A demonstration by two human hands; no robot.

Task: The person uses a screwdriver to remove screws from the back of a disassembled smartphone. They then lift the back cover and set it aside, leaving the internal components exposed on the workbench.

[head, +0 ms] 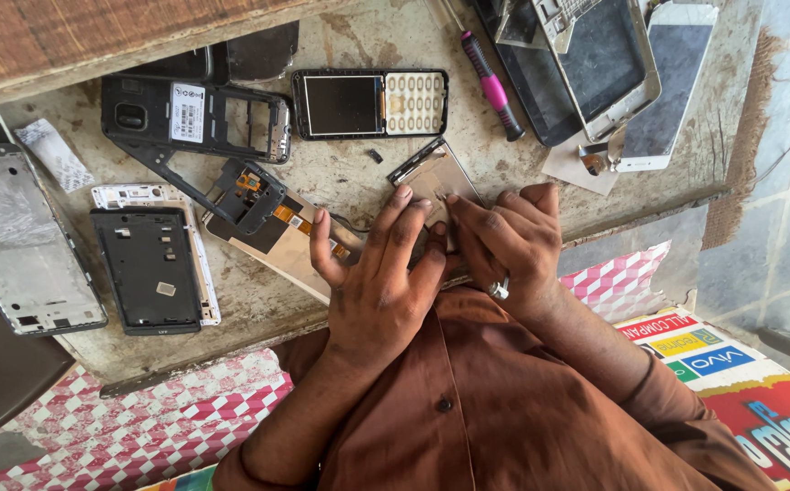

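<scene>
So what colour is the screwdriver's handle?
The screwdriver handle is bright pink with black grips, seen in the head view.

Brown buttoned shirt (pixel 495 400), silver ring (pixel 500 289) on finger

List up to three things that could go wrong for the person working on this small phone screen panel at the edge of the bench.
1. Both hands, left hand and right hand, press the thin screen panel; it might crack or bend.
2. The small dark loose part lies unsecured on the cluttered bench; it could get lost.
3. The orange ribbon cable on the neighbouring panel lies near the left thumb; it could snag.
</scene>
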